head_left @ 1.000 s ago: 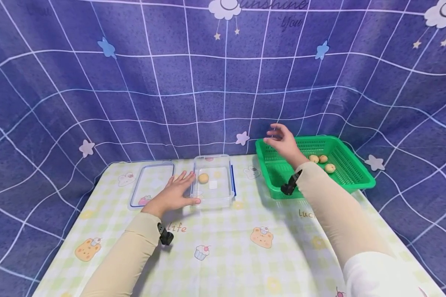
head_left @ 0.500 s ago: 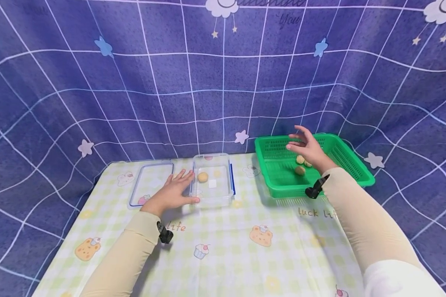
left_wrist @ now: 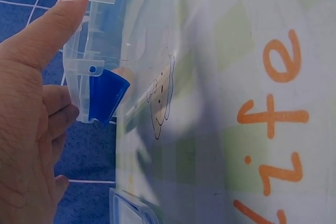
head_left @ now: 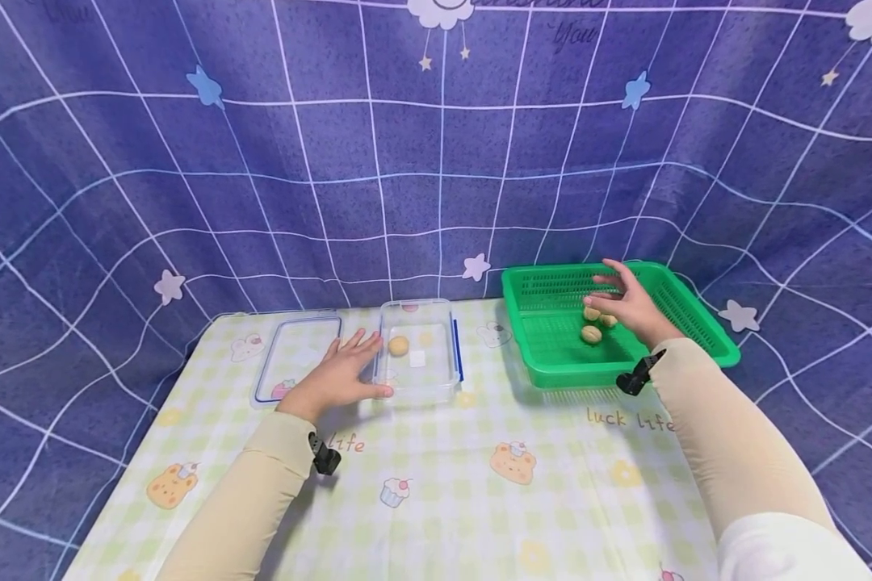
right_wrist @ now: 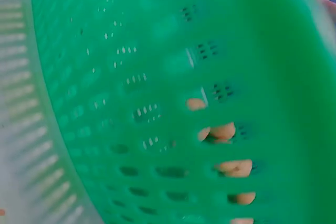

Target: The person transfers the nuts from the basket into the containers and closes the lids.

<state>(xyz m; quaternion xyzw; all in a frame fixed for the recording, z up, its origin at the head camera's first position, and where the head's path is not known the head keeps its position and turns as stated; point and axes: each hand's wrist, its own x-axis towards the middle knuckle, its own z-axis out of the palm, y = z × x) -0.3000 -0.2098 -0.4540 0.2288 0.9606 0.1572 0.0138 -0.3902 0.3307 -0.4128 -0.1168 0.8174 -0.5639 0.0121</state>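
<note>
Fingers (head_left: 366, 347) of the left hand (head_left: 334, 378) spread against the box (head_left: 425, 394). The right hand (head_left: 628, 307), fingers parted and empty over the basket (head_left: 574, 375), partly hides a walnut (head_left: 592, 314); contact unclear.

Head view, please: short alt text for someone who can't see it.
A person's right hand hangs over a green basket holding at least three walnuts, while the left hand touches the left side of a clear box with one walnut inside. A lid lies left of it.
</note>
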